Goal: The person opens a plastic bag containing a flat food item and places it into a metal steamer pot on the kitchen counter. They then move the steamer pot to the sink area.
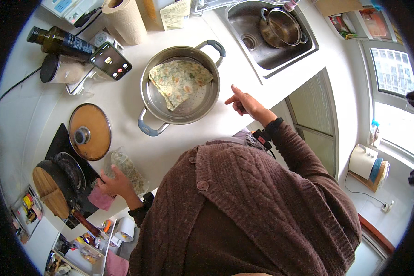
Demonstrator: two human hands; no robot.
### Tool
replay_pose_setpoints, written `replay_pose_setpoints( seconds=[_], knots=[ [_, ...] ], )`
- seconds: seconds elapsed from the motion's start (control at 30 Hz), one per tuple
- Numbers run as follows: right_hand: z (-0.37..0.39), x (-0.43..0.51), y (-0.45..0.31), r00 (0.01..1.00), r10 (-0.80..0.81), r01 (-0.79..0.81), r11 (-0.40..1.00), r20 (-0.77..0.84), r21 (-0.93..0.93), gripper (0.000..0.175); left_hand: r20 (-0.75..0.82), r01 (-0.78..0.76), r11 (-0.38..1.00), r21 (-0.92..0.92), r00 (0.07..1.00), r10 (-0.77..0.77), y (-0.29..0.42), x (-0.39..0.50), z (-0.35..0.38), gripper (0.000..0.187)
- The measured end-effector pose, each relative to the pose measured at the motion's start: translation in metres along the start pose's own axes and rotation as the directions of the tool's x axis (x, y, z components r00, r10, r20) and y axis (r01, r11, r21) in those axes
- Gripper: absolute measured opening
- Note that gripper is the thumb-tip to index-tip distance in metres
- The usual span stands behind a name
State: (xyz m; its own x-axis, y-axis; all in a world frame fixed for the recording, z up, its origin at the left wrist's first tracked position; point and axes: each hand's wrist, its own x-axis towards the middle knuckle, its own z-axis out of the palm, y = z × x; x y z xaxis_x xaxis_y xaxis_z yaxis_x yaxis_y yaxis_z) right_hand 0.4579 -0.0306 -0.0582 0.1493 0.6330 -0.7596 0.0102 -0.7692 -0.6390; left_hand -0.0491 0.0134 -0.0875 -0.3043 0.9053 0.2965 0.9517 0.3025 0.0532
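My left hand [115, 184] is at the lower left, beside a clear plastic bag [128, 169] of greenish contents and just above a pink cloth [101, 197]; its fingers are apart, and whether it touches either is unclear. My right hand [245, 103] hovers over the white counter, right of a two-handled steel steamer pot [214, 100], with some fingers extended and others curled, holding nothing. Folded flatbread [183, 81] with green flecks lies on the perforated bottom of that pot. A glass lid with a knob [91, 129] lies left of the pot.
A steel sink [283, 62] with another pot [279, 29] is at the upper right. A phone [110, 61] leans near an oil bottle [65, 41], a jar [63, 69] and a paper towel roll [127, 24]. A dark pan [67, 189] and a round wooden board [48, 189] stand at the left. Below is an open drawer [107, 248].
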Motion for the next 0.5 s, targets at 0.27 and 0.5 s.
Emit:
replay_pose_setpoints(
  seconds=[0.27, 0.5],
  knots=[
    [-0.125, 0.017, 0.058, 0.863, -0.015, -0.007, 0.999, -0.504, -0.041, 0.031, 0.078, -0.026, 0.997, -0.073, 0.996, 0.032, -0.002, -0.014, 0.005, 0.053],
    [-0.225, 0.062, 0.062, 0.782, 0.016, -0.147, 0.976, -0.623, -0.16, 0.058, 0.122, 0.0, 0.999, -0.038, 0.993, 0.004, 0.016, -0.042, -0.014, 0.054]
  ],
)
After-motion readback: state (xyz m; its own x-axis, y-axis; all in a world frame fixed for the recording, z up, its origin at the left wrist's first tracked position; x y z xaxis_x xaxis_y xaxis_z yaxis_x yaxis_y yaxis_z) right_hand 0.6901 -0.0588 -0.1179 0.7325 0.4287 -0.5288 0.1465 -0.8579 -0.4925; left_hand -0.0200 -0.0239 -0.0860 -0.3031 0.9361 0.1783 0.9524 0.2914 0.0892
